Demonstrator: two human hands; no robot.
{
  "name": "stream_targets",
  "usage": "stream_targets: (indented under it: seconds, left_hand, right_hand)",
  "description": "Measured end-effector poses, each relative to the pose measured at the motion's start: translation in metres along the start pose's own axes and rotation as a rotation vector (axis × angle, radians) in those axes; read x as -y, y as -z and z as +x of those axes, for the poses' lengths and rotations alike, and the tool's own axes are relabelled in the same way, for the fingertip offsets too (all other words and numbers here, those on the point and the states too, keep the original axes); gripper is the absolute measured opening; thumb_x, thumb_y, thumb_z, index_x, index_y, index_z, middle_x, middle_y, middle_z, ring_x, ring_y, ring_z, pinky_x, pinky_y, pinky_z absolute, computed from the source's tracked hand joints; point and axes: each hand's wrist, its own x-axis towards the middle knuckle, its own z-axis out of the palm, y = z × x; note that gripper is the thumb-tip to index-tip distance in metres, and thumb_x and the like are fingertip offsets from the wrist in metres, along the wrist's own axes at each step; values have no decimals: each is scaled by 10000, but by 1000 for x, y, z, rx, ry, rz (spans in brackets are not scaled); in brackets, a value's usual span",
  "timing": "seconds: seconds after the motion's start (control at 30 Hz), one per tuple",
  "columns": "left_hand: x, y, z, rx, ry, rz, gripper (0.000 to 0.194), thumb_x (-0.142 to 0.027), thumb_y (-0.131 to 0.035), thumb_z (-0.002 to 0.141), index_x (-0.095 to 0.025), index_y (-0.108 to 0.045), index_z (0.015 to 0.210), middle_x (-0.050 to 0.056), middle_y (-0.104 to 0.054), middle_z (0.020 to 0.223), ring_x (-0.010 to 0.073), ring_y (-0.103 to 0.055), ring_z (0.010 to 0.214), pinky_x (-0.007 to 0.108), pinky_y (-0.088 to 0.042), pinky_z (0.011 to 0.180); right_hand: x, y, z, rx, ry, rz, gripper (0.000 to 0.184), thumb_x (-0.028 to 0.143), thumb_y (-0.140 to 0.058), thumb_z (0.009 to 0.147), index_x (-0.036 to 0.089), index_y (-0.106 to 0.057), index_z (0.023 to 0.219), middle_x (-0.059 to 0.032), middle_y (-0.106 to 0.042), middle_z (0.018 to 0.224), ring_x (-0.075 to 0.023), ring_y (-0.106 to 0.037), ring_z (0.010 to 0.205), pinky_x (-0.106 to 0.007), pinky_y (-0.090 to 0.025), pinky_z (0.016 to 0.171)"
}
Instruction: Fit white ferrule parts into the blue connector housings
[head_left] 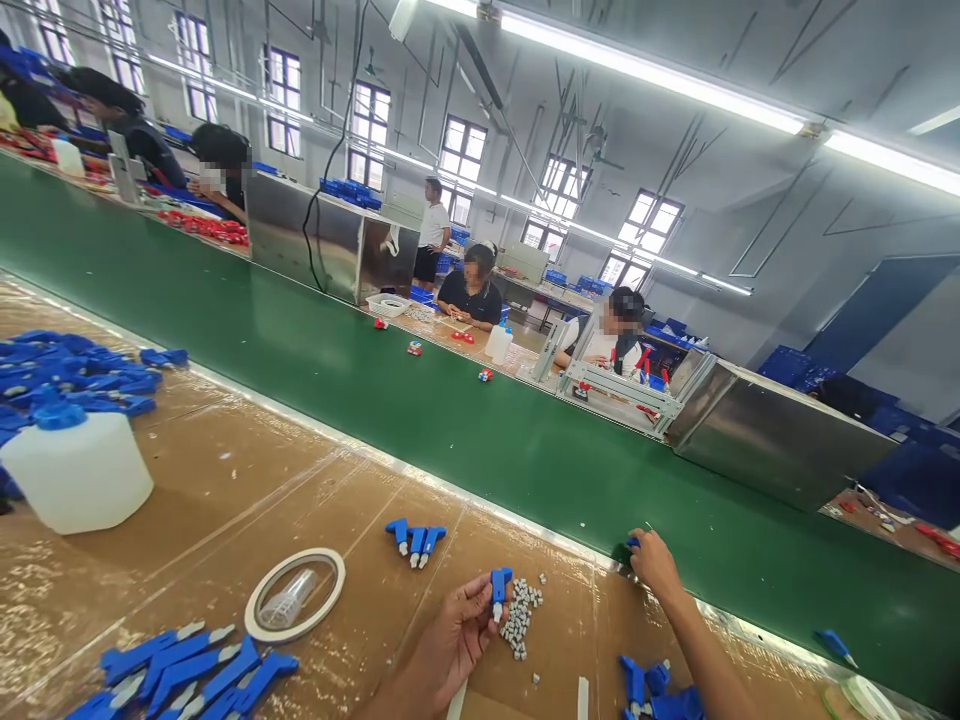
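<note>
My left hand (466,622) is closed around a blue plastic piece with a whitish tip (498,588), held upright above the table. Right beside it lies a heap of small grey parts (519,622). My right hand (654,562) reaches to the near edge of the green conveyor belt (525,470), its fingers pinching another blue plastic piece (634,542), mostly hidden by the fingers. Several blue pieces with whitish tips (416,540) lie together left of my left hand. More blue pieces (656,690) are near my right forearm.
A white jug with a blue cap (79,470) stands at left beside a pile of blue pieces (67,375). A tape roll (259,625) lies near more blue pieces (195,675). Small red-blue items (486,375) sit on the belt; co-workers (471,290) sit across it.
</note>
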Motion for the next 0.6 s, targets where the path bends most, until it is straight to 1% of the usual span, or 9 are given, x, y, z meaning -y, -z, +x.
stream_targets:
  seconds: [0.07,0.13,0.2,0.27,0.3,0.37,0.43,0.53,0.6]
  left_hand:
    - [-2,1,2,-30,-21,-12,110,-47,-772,720,-83,-749,821,74,-732,762,97,-659,576,136,-517,497]
    - [-5,0,4,-62,-34,-18,100,-16,-740,736,-81,-746,811,68,-726,729,103,-666,573,138,-521,492]
    - [-7,-1,6,-84,-31,-18,96,-1,-699,766,-77,-740,809,68,-726,720,103,-670,570,135,-523,488]
    - [-7,-3,6,-96,-18,-15,108,5,-662,795,-71,-735,818,72,-731,734,100,-673,568,133,-526,485]
    - [-7,-3,6,-97,-11,-12,114,6,-651,804,-68,-734,827,75,-733,744,99,-675,569,132,-527,485]
    - [-6,-4,5,-93,-7,-6,115,8,-644,808,-64,-730,835,76,-733,749,98,-675,569,131,-529,485]
    - [-5,-4,3,-85,-7,0,110,5,-653,802,-70,-726,834,66,-727,734,95,-672,570,128,-528,488]
    - [-3,-4,1,-66,-14,7,86,-13,-687,783,-92,-713,802,42,-705,683,95,-665,566,127,-518,480]
    - [-3,-4,0,-49,-19,11,77,-29,-713,768,-99,-709,801,40,-703,687,98,-665,578,128,-513,483]
  right_hand:
    - [1,2,-16,78,83,65,188,241,-623,960,165,-652,1129,-65,-685,1156,-224,-667,1021,-443,-552,897]
    - [1,4,-37,185,185,140,153,119,-642,897,172,-702,1028,-38,-722,1050,-210,-677,972,-390,-541,885]
    - [2,9,-59,271,264,206,263,22,-654,767,201,-739,940,-23,-733,958,-208,-682,896,-330,-531,829]
    - [5,15,-77,297,297,260,381,14,-645,678,221,-741,984,-40,-721,982,-232,-672,898,-322,-515,814]
    - [8,18,-84,289,302,286,415,38,-635,679,218,-723,1042,-55,-708,1017,-245,-664,918,-333,-509,821]
    - [23,22,-96,271,316,343,372,104,-595,740,199,-685,1088,-74,-693,1041,-246,-655,926,-335,-501,820]
    - [44,20,-107,285,354,395,257,141,-553,794,197,-682,1009,-56,-706,981,-218,-659,869,-295,-498,771]
    - [79,6,-124,352,432,422,146,135,-593,764,208,-692,842,-9,-721,835,-187,-659,774,-241,-464,677]
    - [95,-7,-132,358,457,411,123,136,-597,770,209,-687,811,-12,-720,831,-186,-653,761,-244,-446,662]
